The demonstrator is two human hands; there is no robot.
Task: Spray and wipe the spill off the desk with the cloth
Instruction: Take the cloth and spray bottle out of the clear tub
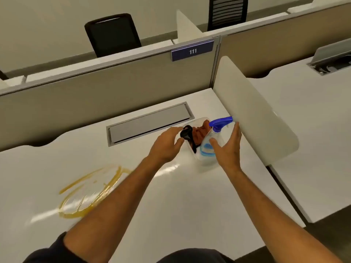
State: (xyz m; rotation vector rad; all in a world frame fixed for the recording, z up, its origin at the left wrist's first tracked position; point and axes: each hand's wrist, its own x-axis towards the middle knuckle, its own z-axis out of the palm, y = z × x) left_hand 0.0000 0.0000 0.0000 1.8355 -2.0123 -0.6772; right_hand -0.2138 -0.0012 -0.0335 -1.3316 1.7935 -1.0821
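A yellow-brown spill (89, 192) loops across the white desk (171, 205) at the front left. A clear plastic tub (191, 160) stands near the desk's right side. In it lie an orange-brown cloth (200, 132), something black (187, 134) and a clear spray bottle (209, 145) with a blue trigger head (220, 122). My left hand (167, 145) hovers at the tub's left rim by the black item, fingers apart. My right hand (228, 147) is spread open around the bottle's right side, thumb near its body; no firm grip shows.
A grey cable hatch (150, 123) is set into the desk behind the tub. A white side divider (252, 114) stands right of the bottle. A beige partition (114, 92) labelled 111 closes the back. Black chairs stand beyond; another desk (313, 120) lies right.
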